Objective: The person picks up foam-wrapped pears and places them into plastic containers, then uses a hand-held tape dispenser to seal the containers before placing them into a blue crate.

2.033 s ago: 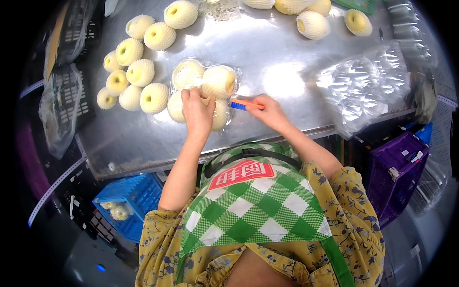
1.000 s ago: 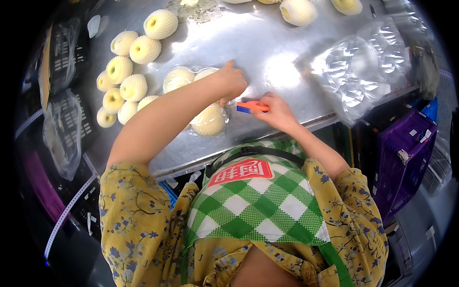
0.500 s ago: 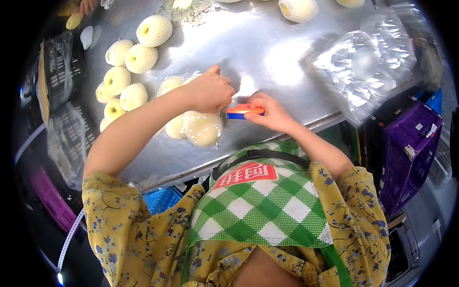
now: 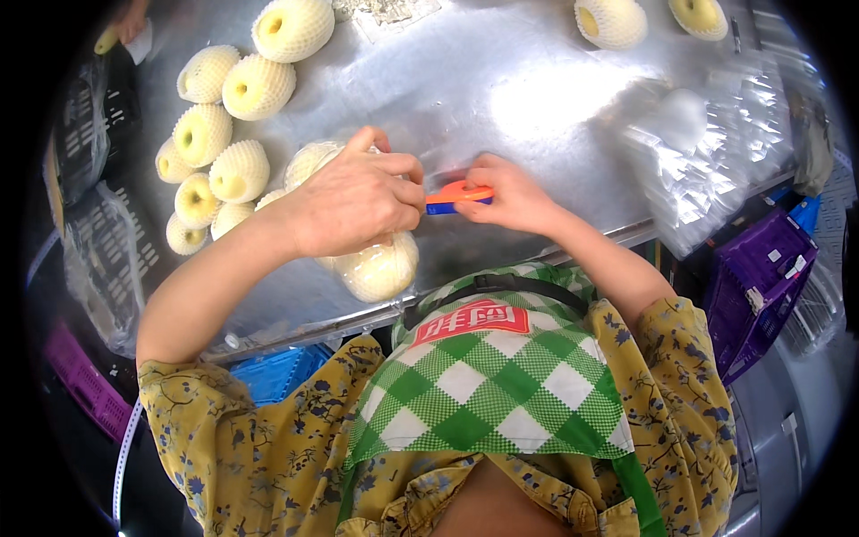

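My left hand (image 4: 362, 201) is closed above a clear plastic bag (image 4: 383, 270) of round, pale-yellow fruit in white foam nets. Its fingers are curled at the bag's gathered top, though the hand hides the exact grip. In my right hand (image 4: 512, 197) is a small flat handheld tool, orange above and blue below (image 4: 458, 195). The tool's left end meets the fingers of my left hand, just right of the bag. Several loose net-wrapped fruits (image 4: 240, 172) lie to the left of the bag on the metal table (image 4: 429, 89).
Two net-wrapped fruits (image 4: 612, 22) lie at the far right. A stack of clear plastic bags (image 4: 689, 161) covers the table's right side. Purple crate (image 4: 761, 286) stands beyond the right edge, black crates (image 4: 98, 215) at left. Another person's hand (image 4: 134, 20) shows at far left.
My left hand has turned and lifted over the bag, its fingers now against the orange and blue tool. The tool stays in my right hand. The whole view has shifted slightly.
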The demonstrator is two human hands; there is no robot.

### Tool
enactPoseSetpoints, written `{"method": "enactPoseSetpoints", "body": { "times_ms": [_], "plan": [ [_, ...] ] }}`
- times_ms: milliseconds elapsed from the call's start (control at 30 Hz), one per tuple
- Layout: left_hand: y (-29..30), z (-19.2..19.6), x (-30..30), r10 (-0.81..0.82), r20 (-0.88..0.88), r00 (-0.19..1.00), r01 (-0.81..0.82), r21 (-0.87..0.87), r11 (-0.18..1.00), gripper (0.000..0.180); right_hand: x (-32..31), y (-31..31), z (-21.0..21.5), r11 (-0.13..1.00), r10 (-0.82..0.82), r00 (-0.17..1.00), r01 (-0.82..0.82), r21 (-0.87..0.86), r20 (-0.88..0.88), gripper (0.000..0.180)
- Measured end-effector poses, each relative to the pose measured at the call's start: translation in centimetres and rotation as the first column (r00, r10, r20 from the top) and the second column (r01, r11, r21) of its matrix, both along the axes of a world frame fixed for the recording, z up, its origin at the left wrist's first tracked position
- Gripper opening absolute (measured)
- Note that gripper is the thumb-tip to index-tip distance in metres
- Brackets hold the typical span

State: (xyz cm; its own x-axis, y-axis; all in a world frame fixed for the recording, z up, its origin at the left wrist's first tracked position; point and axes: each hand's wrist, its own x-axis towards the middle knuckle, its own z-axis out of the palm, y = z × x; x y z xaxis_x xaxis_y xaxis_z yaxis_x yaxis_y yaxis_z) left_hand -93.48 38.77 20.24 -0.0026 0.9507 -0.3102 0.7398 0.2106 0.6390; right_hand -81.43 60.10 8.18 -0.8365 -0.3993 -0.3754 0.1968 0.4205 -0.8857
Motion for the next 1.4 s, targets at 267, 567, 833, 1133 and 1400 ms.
{"method": "enactPoseSetpoints", "body": {
  "times_ms": [267, 567, 833, 1133, 1400],
  "plan": [
    [-0.2, 0.0, -0.4, 0.014, 0.025, 1.000, -0.013, -0.047, 0.999, 0.017, -3.8, -4.3, -1.0, 0.984, 0.160, 0.972, -0.144, -0.101, 0.174, 0.038],
    [1.7, -1.0, 1.6, 0.084, 0.046, 0.995, -0.083, -0.023, 0.996, 0.017, -0.2, 1.2, 0.8, 0.911, -0.113, 0.878, 0.279, 0.305, -0.466, 0.043],
    [9.1, -7.5, 2.5, -0.036, -0.078, 0.996, 0.013, -0.279, 0.960, 0.013, 4.9, 4.5, 4.5, 0.887, -0.192, 0.811, 0.384, 0.257, -0.552, 0.041],
    [10.4, -7.5, 2.9, -0.030, -0.278, 0.960, -0.067, -0.333, 0.940, 0.015, 6.1, -2.0, -2.8, 0.776, -0.425, 0.805, 0.560, -0.292, 0.414, 0.031],
    [-0.9, -4.5, 8.6, 0.872, 0.226, 0.434, -0.873, 0.346, 0.344, 0.028, 4.9, -0.5, -3.0, 0.901, -0.293, 0.885, 0.382, -0.206, 0.361, 0.036]
  ]
}}
